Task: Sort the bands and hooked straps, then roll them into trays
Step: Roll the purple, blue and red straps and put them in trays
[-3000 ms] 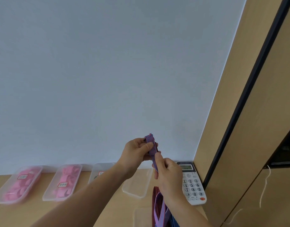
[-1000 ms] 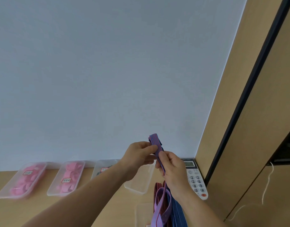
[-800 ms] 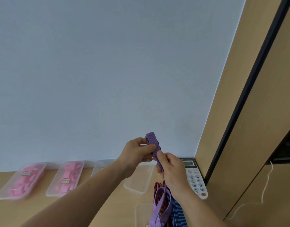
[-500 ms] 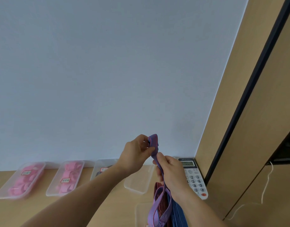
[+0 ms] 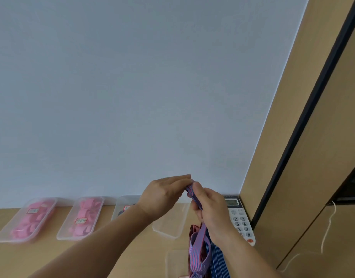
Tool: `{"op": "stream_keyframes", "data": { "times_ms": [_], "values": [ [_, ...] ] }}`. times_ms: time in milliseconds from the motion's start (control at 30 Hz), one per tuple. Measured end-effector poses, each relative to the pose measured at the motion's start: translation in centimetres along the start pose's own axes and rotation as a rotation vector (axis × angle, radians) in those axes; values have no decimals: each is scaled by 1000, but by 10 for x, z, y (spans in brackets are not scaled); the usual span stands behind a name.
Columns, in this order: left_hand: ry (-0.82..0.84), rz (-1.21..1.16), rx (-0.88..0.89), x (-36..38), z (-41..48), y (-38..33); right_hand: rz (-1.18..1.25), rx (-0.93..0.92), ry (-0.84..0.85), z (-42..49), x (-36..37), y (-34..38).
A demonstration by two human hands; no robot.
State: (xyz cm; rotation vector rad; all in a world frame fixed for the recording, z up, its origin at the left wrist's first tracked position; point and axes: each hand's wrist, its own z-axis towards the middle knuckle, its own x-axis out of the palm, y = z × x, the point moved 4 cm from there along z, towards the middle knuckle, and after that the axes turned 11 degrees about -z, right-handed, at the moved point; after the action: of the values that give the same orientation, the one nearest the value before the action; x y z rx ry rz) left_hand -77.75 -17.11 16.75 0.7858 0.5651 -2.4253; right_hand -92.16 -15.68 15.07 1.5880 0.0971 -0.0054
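Note:
A purple strap with red stripes (image 5: 198,245) hangs from both hands above the desk. My left hand (image 5: 162,194) pinches its rolled top end, fingers laid over it. My right hand (image 5: 209,207) grips the strap just below the roll. The tail drops onto a pile of dark red and blue striped straps (image 5: 214,257) at the bottom edge. An empty clear tray (image 5: 168,225) lies under my hands.
Along the wall stand two clear trays of pink rolls (image 5: 25,220) (image 5: 81,218) and a third labelled tray (image 5: 123,207), partly behind my left arm. A white desk phone (image 5: 241,219) sits at the right, by a wooden cabinet (image 5: 312,177). Another clear tray (image 5: 175,263) lies under the strap pile.
My left hand has turned over the strap's top end, so its fingers now cover the roll. My right hand has stayed just below it. The view has shifted slightly.

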Motion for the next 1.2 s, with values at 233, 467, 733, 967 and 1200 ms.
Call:
{"op": "stream_keyframes", "data": {
  "times_ms": [233,467,733,967,1200],
  "values": [
    [-30,-1209,-1161,12,-4,15,-27,-131,-14,-1,1,6],
    [12,-1221,-1009,1,8,-2,-125,-92,-49,2,1,0],
    [-31,-885,-821,-9,14,-4,-141,10,-7,0,-1,-8],
    [17,-364,-428,-12,13,-14,-102,4,4,-3,-5,3],
    [-1,9,-6,-8,11,-24,-68,10,18,-3,-7,6]
  ]
}}
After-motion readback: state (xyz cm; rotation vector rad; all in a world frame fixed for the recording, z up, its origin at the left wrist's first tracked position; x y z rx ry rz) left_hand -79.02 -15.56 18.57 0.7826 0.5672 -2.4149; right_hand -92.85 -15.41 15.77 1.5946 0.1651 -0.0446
